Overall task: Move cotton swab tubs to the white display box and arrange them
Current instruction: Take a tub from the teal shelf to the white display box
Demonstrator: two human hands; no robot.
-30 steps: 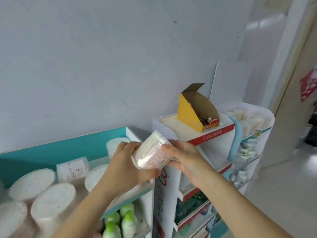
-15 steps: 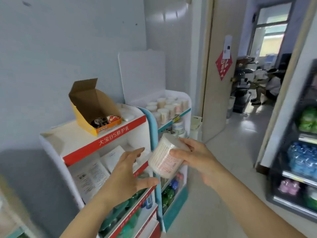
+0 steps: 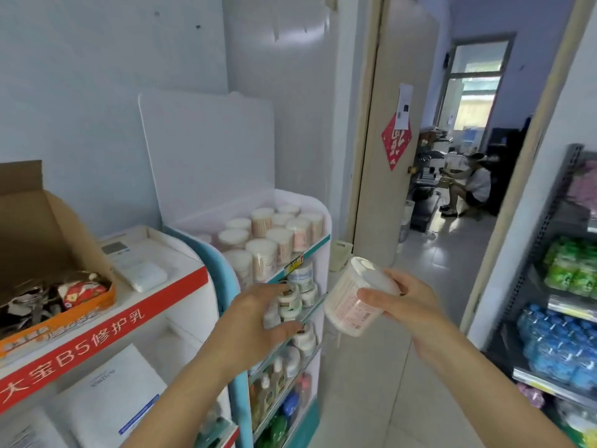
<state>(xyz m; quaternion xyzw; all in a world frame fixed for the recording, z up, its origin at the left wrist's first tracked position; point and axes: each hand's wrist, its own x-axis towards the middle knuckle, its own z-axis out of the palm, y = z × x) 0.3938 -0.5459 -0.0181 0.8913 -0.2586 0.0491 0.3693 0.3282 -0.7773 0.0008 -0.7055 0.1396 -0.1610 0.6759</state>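
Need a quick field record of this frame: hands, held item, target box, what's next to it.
right hand: grips a cotton swab tub, tilted, lid toward the camera
left hand: open, empty, fingers spread in front of the small jars on the second shelf
white display box: top tier holds upright swab tubs, packed close
held tub vs box: apart, below and to the right of the top tier, not yet placed
neighbour: red-and-white stand at left with an open cardboard box on top

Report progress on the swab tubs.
Done: about ten tubs already stand in the white box. In hand: the right hand holds one more tub, tilted, short of the box; the left hand is empty by the shelf below. Left: place and arrange it.
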